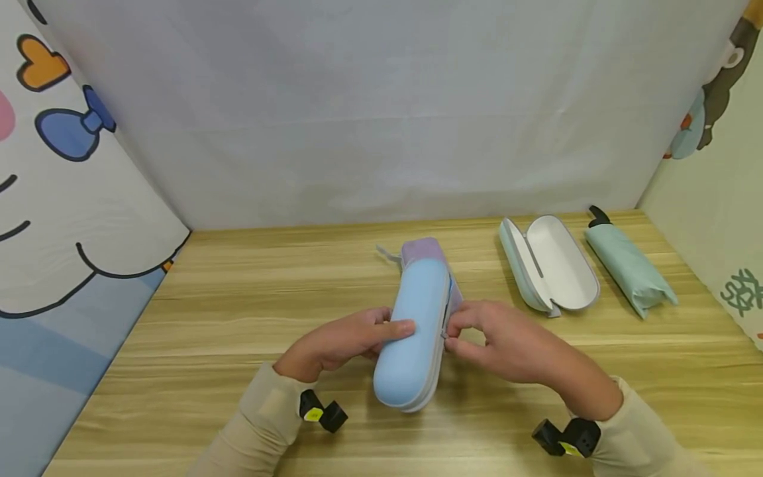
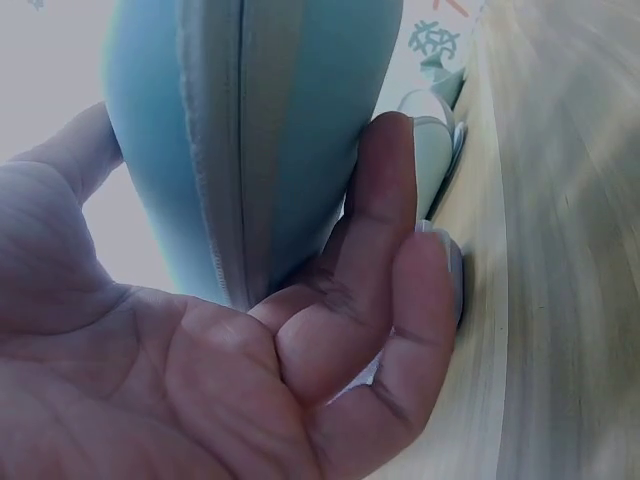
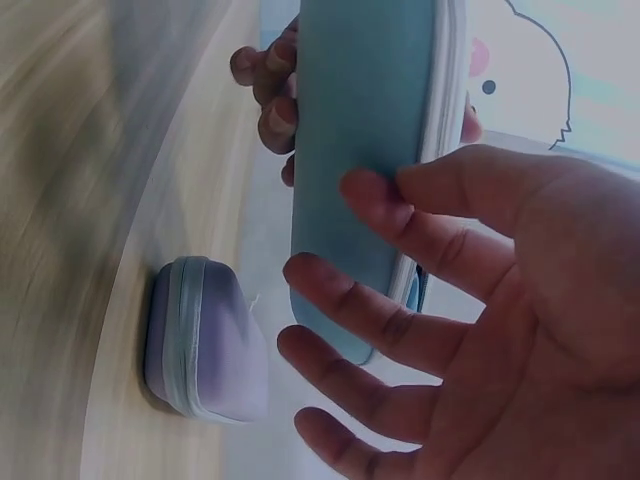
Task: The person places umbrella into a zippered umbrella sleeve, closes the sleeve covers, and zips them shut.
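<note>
A long light-blue zip case [image 1: 412, 311] is held up at a slant in front of me. My left hand [image 1: 352, 338] grips it from the left, thumb on its top face and fingers underneath. The closed stretch of zip [image 2: 235, 150] shows in the left wrist view. On the case's right side, my right hand [image 1: 512, 341] pinches the zip pull [image 1: 444, 335] between thumb and index finger. A narrow gap shows along the seam beyond that pull. Partly hidden behind the blue case, a purple zip case [image 1: 422, 249] lies on the table.
An opened pale-green case [image 1: 560, 265] with a white lining lies at the back right. Beside it is a folded pale-green umbrella [image 1: 628, 265] with a black handle. A pale cloth wall [image 1: 381, 132] closes off the wooden table [image 1: 238, 285] at the back, with printed panels on both sides.
</note>
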`<state>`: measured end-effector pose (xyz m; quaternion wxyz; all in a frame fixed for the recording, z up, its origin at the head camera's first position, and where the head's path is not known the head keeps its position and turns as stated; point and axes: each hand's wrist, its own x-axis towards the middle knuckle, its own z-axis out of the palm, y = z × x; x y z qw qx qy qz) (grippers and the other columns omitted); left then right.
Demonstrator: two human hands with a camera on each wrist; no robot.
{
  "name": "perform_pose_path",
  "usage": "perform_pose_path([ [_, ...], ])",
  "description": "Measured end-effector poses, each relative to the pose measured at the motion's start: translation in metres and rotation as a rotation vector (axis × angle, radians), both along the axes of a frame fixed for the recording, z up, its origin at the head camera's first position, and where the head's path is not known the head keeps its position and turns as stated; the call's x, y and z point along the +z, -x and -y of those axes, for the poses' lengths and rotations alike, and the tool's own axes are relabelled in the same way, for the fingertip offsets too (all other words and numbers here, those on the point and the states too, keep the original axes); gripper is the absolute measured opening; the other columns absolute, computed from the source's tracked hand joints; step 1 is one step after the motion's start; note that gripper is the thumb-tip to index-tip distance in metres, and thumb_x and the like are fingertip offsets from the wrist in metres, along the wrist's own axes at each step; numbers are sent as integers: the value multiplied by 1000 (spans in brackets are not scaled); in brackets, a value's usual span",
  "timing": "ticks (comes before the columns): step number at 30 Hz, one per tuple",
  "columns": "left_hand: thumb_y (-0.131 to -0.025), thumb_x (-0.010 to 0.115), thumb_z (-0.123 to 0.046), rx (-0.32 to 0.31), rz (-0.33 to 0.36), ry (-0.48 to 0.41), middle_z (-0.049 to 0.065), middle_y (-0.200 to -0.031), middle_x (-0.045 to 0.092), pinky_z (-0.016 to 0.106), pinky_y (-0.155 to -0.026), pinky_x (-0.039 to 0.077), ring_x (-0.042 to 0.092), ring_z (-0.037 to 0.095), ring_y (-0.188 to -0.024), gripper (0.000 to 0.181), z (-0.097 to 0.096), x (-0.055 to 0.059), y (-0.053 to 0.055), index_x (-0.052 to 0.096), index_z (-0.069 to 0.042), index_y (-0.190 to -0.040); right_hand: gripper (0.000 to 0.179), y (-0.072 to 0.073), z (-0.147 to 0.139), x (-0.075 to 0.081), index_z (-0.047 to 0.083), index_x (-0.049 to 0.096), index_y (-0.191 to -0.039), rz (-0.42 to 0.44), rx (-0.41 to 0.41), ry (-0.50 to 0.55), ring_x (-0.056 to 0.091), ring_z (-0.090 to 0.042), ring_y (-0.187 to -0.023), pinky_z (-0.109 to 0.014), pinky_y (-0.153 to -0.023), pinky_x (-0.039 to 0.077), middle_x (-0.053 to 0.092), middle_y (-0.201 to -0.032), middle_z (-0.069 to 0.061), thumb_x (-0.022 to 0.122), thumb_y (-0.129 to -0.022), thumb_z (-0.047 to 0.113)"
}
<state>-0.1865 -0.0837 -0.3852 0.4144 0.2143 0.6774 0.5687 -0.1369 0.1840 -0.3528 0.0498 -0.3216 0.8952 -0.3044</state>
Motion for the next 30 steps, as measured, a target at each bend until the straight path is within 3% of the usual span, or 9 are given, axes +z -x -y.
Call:
perform_pose_path([
  [5, -102, 54, -48, 15, 22, -12, 20, -125, 64, 45, -90, 56, 69, 29, -107, 76, 0, -1, 0, 32, 8, -149, 20, -2, 3, -1, 25, 66, -82, -116, 33, -10, 52, -8, -78, -31, -72, 48, 56, -88, 13, 66, -101, 17],
  [16, -101, 58, -47, 51, 13, 29, 19, -123, 64, 46, -87, 58, 68, 28, -104, 74, -1, 1, -1, 35, 8, -145, 22, -4, 5, -2, 25, 64, -80, -213, 30, -70, 54, -9, -79, -33, -72, 49, 57, -90, 12, 65, -99, 15],
  [23, -101, 58, -48, 47, 1, 39, 18, -123, 64, 45, -86, 58, 69, 28, -103, 75, 1, 0, -1, 34, 6, -147, 18, -1, 2, -1, 25, 70, -83, -300, 27, -73, 65, -11, -89, -43, -78, 53, 68, -97, 9, 66, -96, 13],
  [30, -97, 64, -49, 26, -28, 67, 17, -120, 65, 43, -85, 58, 69, 27, -102, 75, 0, 1, -2, 38, 5, -140, 18, 2, -6, 1, 28, 72, -84, -324, -87, -133, 67, -31, -114, -64, -86, 48, 74, -113, -4, 66, -94, 14],
])
